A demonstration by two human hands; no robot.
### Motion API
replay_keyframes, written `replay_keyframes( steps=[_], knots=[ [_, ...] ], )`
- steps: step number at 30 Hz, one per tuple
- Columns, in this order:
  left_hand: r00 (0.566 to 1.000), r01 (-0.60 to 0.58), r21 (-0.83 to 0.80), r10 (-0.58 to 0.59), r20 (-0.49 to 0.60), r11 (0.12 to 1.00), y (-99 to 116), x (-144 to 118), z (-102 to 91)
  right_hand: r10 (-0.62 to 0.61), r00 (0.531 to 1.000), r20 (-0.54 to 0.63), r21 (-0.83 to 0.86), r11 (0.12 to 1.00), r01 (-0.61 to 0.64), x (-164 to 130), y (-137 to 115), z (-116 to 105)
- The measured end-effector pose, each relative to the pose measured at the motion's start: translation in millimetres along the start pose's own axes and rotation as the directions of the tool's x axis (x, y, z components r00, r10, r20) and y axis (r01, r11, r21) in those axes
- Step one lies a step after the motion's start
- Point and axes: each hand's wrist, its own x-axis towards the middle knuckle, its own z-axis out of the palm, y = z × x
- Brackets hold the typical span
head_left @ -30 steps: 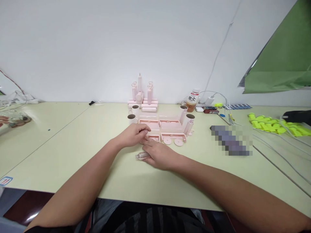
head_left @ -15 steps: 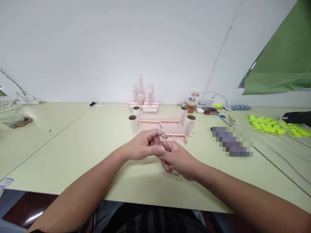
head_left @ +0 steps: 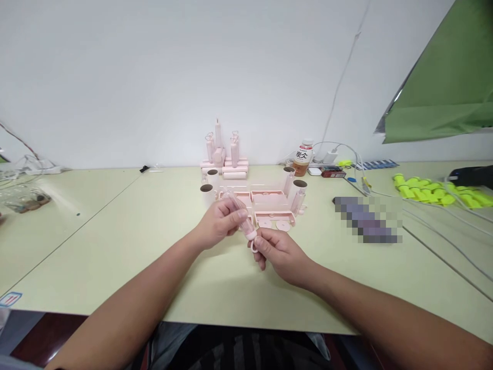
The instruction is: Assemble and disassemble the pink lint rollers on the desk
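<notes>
Over the near part of the counter (head_left: 208,293), the right hand (head_left: 283,255) pinches the pink looped end of a clear tube (head_left: 247,225) — the left hand (head_left: 219,225) has its grip around the body, the tube tilting away toward the left. Beyond lie pink trays (head_left: 275,215), flanked by upright white cylinders (head_left: 297,195); farther back, pink containers (head_left: 234,154) stand before the wall (head_left: 162,82).

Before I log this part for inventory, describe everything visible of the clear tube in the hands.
The clear tube looks like pinkish see-through plastic, with a pale pink cap and loop at its near end. It slants above the table, far end leftward. The left hand grips its body; the right hand holds the loop.
</notes>
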Motion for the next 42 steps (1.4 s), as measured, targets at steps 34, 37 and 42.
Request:
replay_keyframes(
  steps=[34, 37, 42],
  knots=[
    [0.876, 0.377, 0.566, -0.083, -0.476, 0.733, 13.7, -22.8, -95.9, -0.135, 0.984, -0.113, -0.486, 0.871, 0.064, 21.0, -23.7, -0.8],
    [0.92, 0.332, 0.664, -0.075, -0.385, 0.67, -4.9, -24.0, -102.6, -0.129, 0.987, -0.094, -0.557, 0.829, 0.055, 55.3, -37.2, 4.0],
    [0.938, 0.317, 0.685, -0.109, -0.329, 0.656, -20.7, -22.1, -103.5, -0.079, 0.995, -0.061, -0.796, 0.605, -0.001, 119.3, -40.1, 22.1]
  ],
)
